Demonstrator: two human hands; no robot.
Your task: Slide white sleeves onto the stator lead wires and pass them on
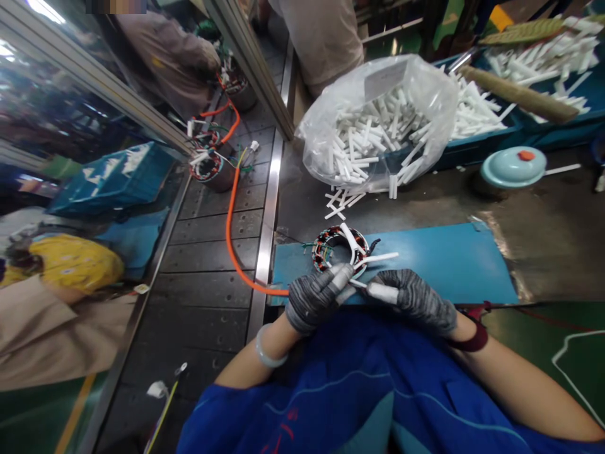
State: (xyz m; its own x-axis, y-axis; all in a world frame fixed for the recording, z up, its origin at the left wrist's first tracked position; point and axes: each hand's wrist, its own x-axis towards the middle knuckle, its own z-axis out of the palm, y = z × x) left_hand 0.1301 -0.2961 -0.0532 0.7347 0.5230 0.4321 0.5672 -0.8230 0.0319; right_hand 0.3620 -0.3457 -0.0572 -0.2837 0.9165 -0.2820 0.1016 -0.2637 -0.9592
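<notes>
We find both hands near the middle of the frame, in grey knit gloves with white fingertips. The left hand (317, 296) has its fingers drawn together at the near rim of the wound stator (323, 239); the right hand (410, 297) is closed to a narrow pinch just right of it. Between the two sets of fingertips we see a thin white sleeve (358, 284), held at both ends.

Stator: a ring, open-centred, lying just above the hands on a blue mat (458, 261). We record windings banded in black and orange-red, a pale edge, fine green leads (309, 244) on its left side and a short black lead (374, 244) on its right. One thick white tube (348, 238) slants across the opening; a slimmer white tube (385, 257) points right.

Farther out, we note an orange cable (230, 233) curving down to the left glove, beside a dark slatted conveyor (208, 258). Above centre, a clear plastic bag (316, 142) holds many cut white tubes, some spilled below it. Upper right: a round light-blue lid (510, 167) with an orange knob (526, 156).
</notes>
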